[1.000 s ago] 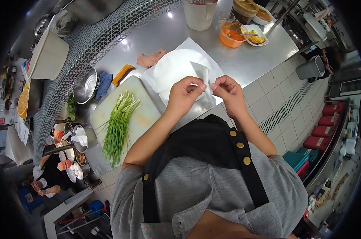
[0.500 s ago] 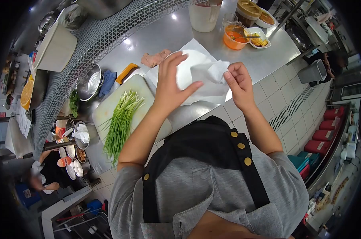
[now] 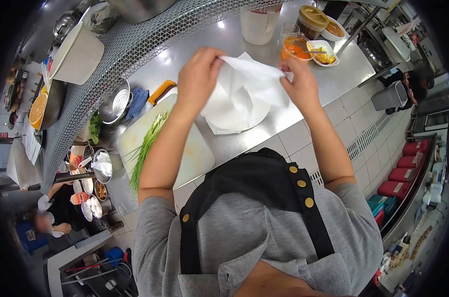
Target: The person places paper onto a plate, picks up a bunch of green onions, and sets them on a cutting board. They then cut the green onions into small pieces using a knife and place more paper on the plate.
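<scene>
My left hand (image 3: 197, 76) pinches one corner of a thin white paper sheet (image 3: 259, 74). Another corner is held between the thumb and fingers of my right hand (image 3: 302, 84). The sheet stretches between both hands, raised over a round white plate (image 3: 256, 120) at the counter's front edge. More white paper seems to lie on the plate; its layers are hard to separate. To the left, a bunch of long green chives (image 3: 148, 148) rests on a white cutting board (image 3: 190, 148), partly behind my left forearm.
An orange-handled knife (image 3: 161, 91) and metal bowl (image 3: 116, 103) are beyond the board. At the back right stand an orange sauce tub (image 3: 295, 48), a white dish of yellow food (image 3: 326, 53) and a lidded jar (image 3: 312, 21). A mesh shelf (image 3: 150, 37) overhangs. Two people are farther off.
My left hand has closed on a paper corner and moved up and left. The sheet, bunched at my right hand before, is now spread between both hands.
</scene>
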Motion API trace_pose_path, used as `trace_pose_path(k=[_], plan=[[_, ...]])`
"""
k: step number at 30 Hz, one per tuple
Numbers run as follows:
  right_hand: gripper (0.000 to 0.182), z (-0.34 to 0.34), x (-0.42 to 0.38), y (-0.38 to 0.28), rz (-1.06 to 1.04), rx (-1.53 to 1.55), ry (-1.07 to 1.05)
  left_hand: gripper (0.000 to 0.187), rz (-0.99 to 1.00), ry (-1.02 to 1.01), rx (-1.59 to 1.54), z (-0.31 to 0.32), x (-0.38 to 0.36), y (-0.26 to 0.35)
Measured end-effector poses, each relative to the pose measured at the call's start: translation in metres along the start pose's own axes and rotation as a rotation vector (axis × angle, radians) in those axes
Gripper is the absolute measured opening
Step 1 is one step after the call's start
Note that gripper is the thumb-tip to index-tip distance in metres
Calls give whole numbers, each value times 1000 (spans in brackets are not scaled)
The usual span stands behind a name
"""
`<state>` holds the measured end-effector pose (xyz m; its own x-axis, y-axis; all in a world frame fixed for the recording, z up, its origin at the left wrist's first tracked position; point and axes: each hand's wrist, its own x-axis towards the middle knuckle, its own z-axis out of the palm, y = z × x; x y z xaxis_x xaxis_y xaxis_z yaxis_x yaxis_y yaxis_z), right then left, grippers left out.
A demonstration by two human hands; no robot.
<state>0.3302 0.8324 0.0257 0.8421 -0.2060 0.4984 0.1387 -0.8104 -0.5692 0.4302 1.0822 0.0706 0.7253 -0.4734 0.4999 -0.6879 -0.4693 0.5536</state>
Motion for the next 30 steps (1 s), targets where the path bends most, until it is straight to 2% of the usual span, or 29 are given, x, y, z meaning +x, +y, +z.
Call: trace_pose_path(k=[2, 4, 6, 9, 12, 13, 14, 16, 17, 18, 20, 21, 22, 24, 25, 26, 27, 28, 30], plan=[[18, 10, 18, 16, -54, -104, 10, 14, -33, 67, -17, 6, 16, -38], [14, 17, 41, 21, -85, -126, 31, 16, -55, 118, -12, 12, 28, -68], [11, 16, 56, 10, -114, -147, 52, 18, -78, 168, -8, 6, 35, -70], [9, 7, 73, -3, -199, -107, 240, 26, -194, 170, 93, -1, 37, -80], [9, -9, 57, -16, -322, -145, 221, 27, -310, 152, 74, -6, 31, -87], [12, -11, 43, -21, -346, -175, 220, 28, -368, 85, 44, -8, 28, -86], [13, -15, 28, -25, -379, -218, 162, 28, -373, 92, 48, -8, 22, -83], [15, -18, -1, -31, -413, -257, 99, 33, -315, 35, -407, -3, 8, -84], [17, -17, -14, -31, -408, -248, 55, 43, -338, -59, -481, 2, 1, -96], [19, -15, -27, -31, -401, -240, 12, 43, -340, -60, -480, 9, -8, -109], [21, -8, -51, -29, -388, -211, -47, 50, -151, -188, -536, 20, -21, -127], [23, -3, -61, -26, -376, -183, -103, 43, -223, -212, -517, 19, -28, -122], [25, 4, -71, -23, -393, -195, -126, 43, -222, -216, -517, 18, -34, -123], [24, 15, -86, -19, -387, -176, -224, 34, -188, -281, -301, 15, -48, -127], [24, 23, -94, -17, -379, -175, -222, 25, -266, -323, -223, 12, -54, -126], [23, 30, -100, -16, -369, -113, -317, 25, -265, -329, -223, 12, -58, -130], [22, 34, -105, -15, -360, -51, -413, 23, -352, -386, -199, 14, -62, -136], [22, 38, -108, -15, -356, -50, -414, 21, -441, -442, -174, 16, -67, -140], [20, 44, -107, -17, -180, 187, -482, 20, -481, -480, -170, 18, -68, -146]])
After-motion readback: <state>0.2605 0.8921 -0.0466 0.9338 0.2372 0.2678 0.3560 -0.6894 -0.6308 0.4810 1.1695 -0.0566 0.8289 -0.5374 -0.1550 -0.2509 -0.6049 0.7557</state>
